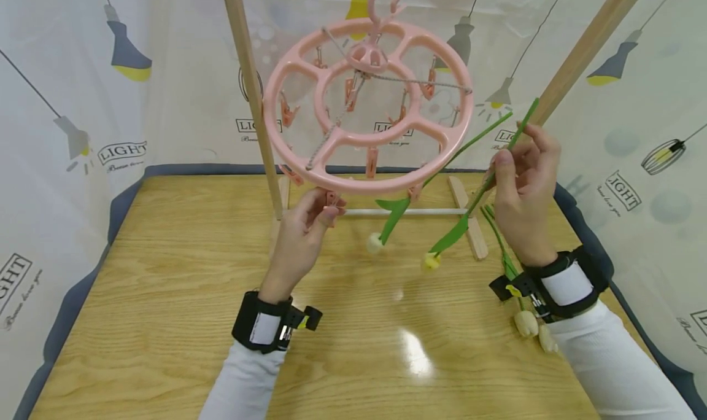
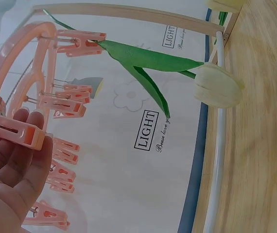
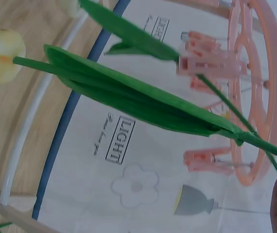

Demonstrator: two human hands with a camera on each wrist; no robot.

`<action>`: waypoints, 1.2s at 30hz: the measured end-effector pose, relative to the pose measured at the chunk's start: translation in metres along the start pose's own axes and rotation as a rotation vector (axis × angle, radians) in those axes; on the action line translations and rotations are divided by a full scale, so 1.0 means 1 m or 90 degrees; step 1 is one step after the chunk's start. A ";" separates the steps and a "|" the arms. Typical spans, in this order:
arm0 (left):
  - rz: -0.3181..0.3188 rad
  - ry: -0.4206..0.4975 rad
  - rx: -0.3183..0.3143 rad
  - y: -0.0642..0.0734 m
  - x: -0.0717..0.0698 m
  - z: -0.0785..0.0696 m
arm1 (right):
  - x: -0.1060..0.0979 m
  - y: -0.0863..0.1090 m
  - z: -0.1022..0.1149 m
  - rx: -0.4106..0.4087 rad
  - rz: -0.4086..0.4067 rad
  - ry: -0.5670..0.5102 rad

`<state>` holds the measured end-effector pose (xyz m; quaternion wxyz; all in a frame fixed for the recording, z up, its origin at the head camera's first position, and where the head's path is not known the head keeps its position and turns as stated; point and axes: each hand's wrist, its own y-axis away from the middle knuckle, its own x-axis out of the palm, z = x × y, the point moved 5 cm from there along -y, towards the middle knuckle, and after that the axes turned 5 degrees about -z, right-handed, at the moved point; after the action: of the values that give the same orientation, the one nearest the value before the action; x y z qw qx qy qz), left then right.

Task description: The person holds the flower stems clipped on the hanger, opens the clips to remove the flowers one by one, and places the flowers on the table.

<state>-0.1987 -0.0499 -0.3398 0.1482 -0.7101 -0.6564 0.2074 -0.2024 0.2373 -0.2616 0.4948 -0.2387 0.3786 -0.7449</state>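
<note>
A round pink hanger (image 1: 367, 139) with dangling pink clothespins hangs from its hook in front of me. My left hand (image 1: 298, 242) pinches one clothespin (image 2: 17, 130) at the ring's near left edge. The fingers lie behind that clip in the left wrist view. My right hand (image 1: 527, 190) holds a yellow artificial tulip (image 1: 431, 261) by its green stem, bloom pointing down, to the right of the ring. Another clothespin (image 2: 82, 43) grips a white tulip (image 2: 218, 86), which hangs bloom down from the ring's near right side.
More white tulips (image 1: 526, 323) lie on the wooden table (image 1: 182, 297) beneath the right forearm. A wooden frame (image 1: 251, 94) with a white lower bar (image 1: 397, 212) stands around the hanger. Printed sheeting (image 1: 193, 119) surrounds the table at the back and sides.
</note>
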 end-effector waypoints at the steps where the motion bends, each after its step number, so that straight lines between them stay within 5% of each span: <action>1: 0.000 0.003 0.002 0.000 0.000 0.000 | -0.004 -0.002 -0.001 0.002 -0.018 0.007; 12: 0.008 0.004 0.008 0.002 0.000 0.001 | -0.058 -0.020 -0.030 0.059 -0.158 0.159; 20: 0.014 0.016 0.018 0.002 0.000 0.002 | -0.091 -0.029 -0.054 0.094 -0.202 0.249; 29: 0.011 0.009 0.015 0.002 -0.002 0.004 | -0.109 -0.039 -0.068 0.141 -0.163 0.378; 36: 0.011 0.005 0.028 0.002 -0.002 0.004 | -0.117 -0.043 -0.086 0.201 -0.077 0.468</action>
<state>-0.1989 -0.0527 -0.3443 0.1649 -0.7133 -0.6446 0.2203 -0.2430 0.3824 -0.2768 0.3121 0.1008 0.3969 -0.8573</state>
